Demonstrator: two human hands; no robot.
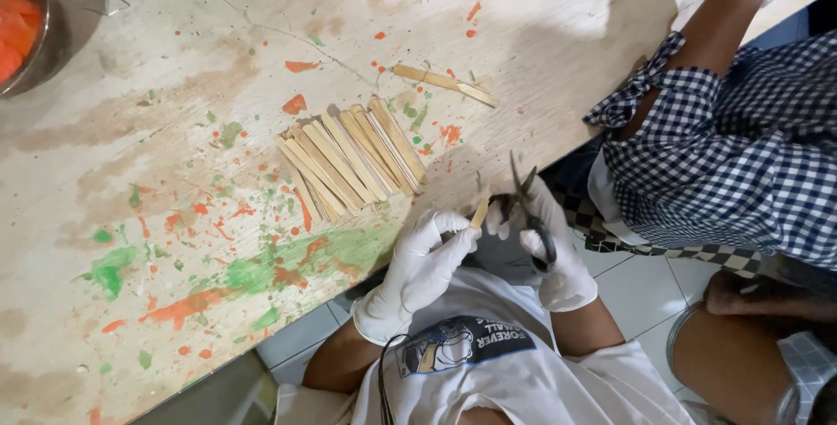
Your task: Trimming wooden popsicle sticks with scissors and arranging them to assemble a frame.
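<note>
My left hand (420,265), in a white glove, pinches a short wooden stick (479,213) by its lower end just off the table's edge. My right hand (551,246), also gloved, grips a pair of dark scissors (526,201) whose blades point up beside the stick's top. On the paint-spattered wooden table (174,172) lies a row of several flat wooden sticks (353,156), side by side. Two more sticks (445,83) lie end to end farther back.
Another person in a blue checked shirt (732,155) sits close at the right, with an arm on the table's corner. A bowl with orange pieces (19,24) stands at the far left corner. Tiled floor (628,290) shows below the table edge.
</note>
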